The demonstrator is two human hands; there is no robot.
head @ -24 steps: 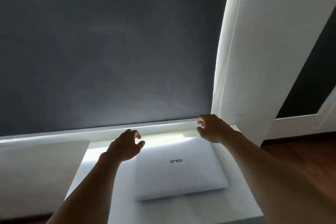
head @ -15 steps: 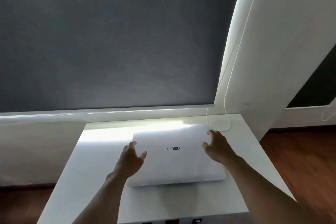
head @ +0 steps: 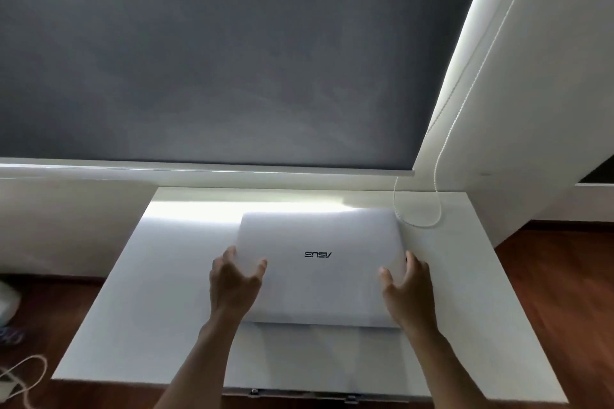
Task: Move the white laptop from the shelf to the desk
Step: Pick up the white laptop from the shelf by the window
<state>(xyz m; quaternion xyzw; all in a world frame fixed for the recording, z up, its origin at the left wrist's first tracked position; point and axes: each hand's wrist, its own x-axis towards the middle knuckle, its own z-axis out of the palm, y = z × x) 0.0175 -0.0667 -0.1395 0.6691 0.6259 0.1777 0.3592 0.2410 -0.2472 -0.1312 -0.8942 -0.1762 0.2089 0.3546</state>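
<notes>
Both hands have dropped from the blind: left hand and right hand, each grip half-open, flank the closed white laptop on the white shelf, touching its edges, ready to lift.

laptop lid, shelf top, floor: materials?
White laptop lid: matte white, likely plastic or painted metal; soft sheen, no grain. Shelf top: smooth white, probably laminate or painted board; even glare near the window. Floor: reddish-brown wood or wood-look, faintly glossy.
</notes>
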